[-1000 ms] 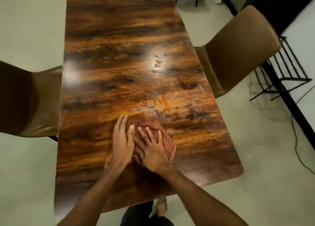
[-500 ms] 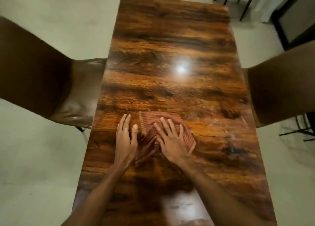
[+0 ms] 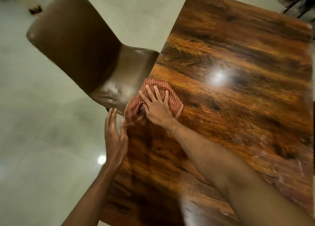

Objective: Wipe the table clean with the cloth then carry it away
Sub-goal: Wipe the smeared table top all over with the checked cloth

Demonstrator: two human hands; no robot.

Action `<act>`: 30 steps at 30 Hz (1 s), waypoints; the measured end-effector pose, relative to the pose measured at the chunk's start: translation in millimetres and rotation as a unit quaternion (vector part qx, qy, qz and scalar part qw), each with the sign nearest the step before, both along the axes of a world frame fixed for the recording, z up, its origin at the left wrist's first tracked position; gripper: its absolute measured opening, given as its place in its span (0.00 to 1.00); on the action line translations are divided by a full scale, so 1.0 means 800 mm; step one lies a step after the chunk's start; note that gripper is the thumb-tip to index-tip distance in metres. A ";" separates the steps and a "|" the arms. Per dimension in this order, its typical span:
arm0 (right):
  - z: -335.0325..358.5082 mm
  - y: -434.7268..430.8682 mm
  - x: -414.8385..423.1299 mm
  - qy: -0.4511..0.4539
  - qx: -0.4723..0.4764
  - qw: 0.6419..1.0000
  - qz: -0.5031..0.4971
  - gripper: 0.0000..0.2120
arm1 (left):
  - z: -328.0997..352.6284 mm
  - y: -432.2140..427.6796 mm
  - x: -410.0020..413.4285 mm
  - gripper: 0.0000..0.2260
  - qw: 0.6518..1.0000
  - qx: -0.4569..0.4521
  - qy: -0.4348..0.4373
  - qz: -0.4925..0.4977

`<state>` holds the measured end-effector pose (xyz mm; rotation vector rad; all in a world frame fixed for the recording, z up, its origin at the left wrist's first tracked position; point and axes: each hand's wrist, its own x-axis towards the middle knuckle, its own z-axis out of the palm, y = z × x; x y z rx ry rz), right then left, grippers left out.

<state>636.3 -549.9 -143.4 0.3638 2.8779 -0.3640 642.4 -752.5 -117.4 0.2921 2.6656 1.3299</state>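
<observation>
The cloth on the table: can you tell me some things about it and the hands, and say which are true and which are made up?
1. The right hand lies flat on the cloth. True.
2. The cloth is plain blue. False: it is red checked.
3. The cloth sits at the table edge, near the brown chair. True.
4. The left hand holds a cup. False: it is open and holds nothing, beside the cloth at the table edge.
5. Plates cover the table. False: only the cloth lies there.

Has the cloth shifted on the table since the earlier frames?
Yes. The cloth has slid left to the table's left edge, beside the chair, under the right hand.
</observation>
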 end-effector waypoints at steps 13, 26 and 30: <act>-0.008 0.117 0.267 -0.002 0.014 0.997 -0.081 0.28 | 0.014 0.072 0.124 0.27 0.999 0.011 0.008 -0.045; -0.001 0.276 0.554 0.006 -0.010 0.989 -0.145 0.28 | 0.017 0.275 0.398 0.27 0.990 0.005 -0.010 -0.143; -0.007 0.218 0.535 0.012 -0.033 0.999 0.005 0.30 | 0.026 0.301 0.431 0.25 0.992 -0.008 0.007 -0.129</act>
